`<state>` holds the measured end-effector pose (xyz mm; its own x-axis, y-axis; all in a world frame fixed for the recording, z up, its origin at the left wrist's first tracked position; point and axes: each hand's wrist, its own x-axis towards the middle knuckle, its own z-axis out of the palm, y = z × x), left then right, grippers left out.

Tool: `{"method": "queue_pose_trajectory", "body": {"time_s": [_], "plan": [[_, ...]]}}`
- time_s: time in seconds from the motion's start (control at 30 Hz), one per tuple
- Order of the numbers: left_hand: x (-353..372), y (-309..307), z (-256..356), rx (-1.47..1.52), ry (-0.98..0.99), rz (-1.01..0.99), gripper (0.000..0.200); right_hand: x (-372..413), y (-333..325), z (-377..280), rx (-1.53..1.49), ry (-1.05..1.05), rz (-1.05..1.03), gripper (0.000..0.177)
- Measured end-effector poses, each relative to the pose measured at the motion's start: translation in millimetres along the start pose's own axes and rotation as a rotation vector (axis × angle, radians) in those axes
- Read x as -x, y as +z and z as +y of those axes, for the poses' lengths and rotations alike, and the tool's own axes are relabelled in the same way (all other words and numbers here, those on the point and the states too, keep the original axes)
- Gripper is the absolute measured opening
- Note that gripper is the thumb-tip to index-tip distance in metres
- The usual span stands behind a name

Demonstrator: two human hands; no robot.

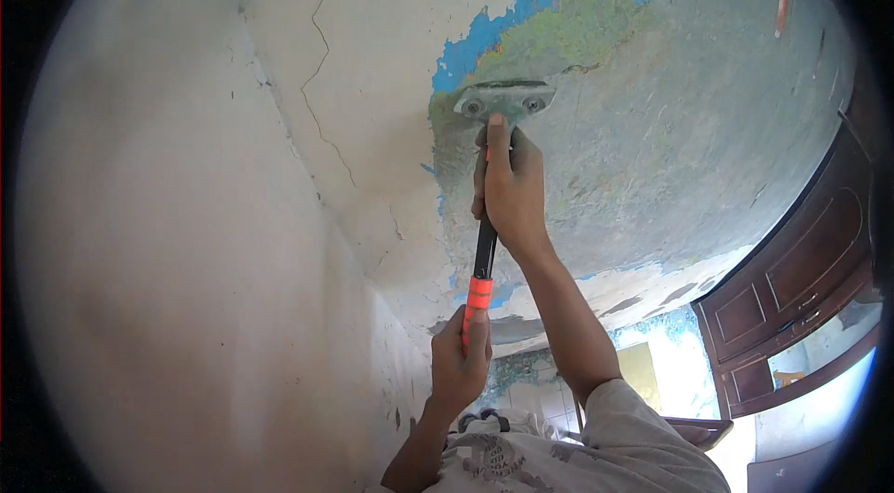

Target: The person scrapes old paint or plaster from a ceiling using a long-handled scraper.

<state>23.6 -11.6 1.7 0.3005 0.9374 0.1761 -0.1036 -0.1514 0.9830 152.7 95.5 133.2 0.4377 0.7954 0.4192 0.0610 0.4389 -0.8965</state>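
Observation:
A long-handled scraper (505, 100) with a wide metal head and two bolts is pressed against the wall (652, 121), where the paint has come off. My right hand (510, 178) is wrapped round the shaft just below the head, its thumb stretched up onto the metal. Lower down, my left hand (461, 358) grips the orange end of the black handle. The blade edge lies at a band of green-yellow plaster (568, 32), close to flaking blue paint (466, 55).
Cream paint with a long crack (317, 55) covers the wall to the left, up to a corner. On the right stands a dark wooden cabinet (792, 279) with panelled doors. Tiles (545, 400) show at the bottom, behind my shirt.

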Motion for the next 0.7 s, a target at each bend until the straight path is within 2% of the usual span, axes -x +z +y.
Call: {"method": "queue_pose_trajectory", "body": {"time_s": [0.2, 0.6, 0.7], "plan": [[-4, 0, 18, 0.050, -0.013, -0.032, 0.047, -8, 3, -6, -0.014, 0.034, -0.009, 0.046], [-4, -1, -3, -0.014, 0.024, 0.021, 0.046, -4, 3, 2, -0.005, 0.023, -0.023, 0.049], [-8, 0, 9, -0.049, 0.030, 0.030, 0.046, -9, 3, -6, -0.040, 0.011, -0.039, 0.049]]}}
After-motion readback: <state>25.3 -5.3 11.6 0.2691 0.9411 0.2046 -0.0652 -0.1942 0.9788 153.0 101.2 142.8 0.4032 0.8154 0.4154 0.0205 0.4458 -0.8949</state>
